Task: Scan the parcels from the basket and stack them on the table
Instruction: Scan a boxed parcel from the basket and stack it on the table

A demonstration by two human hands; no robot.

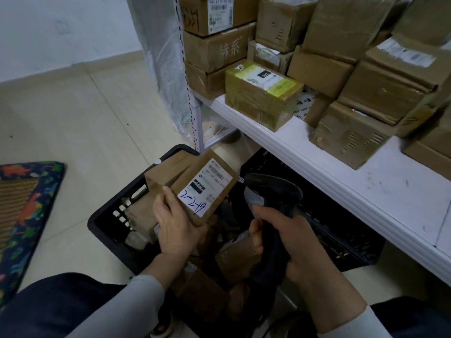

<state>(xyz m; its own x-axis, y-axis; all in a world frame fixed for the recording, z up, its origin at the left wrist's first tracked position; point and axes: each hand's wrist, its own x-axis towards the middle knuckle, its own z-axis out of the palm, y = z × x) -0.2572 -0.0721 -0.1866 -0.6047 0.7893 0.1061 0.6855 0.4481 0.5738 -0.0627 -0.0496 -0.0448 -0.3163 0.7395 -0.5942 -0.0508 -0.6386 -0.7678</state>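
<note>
Head view, looking down from above: the person sits over a black basket on the floor, and it has brown parcels inside. The left hand holds one small brown parcel up above the basket. The thumb lies on the left side of the top and the fingers curl round underneath. The parcel's long side runs from the hand up and away to the right. Its white label, with blue writing on it, faces up.

The right hand is wrapped tight round the handle of a black scanner. The scanner stands almost straight up, and its head is just to the right of the parcel, at about the same height as the label. They are near each other but not touching. The nose seems to point left, toward the label, so I think a small turn of the wrist would put the beam on the bar code.

The white table is up on the right, closer to the scanner hand than to the parcel hand. Many brown boxes are stacked on it. I think this parcel is meant to go there after the scan.
</note>
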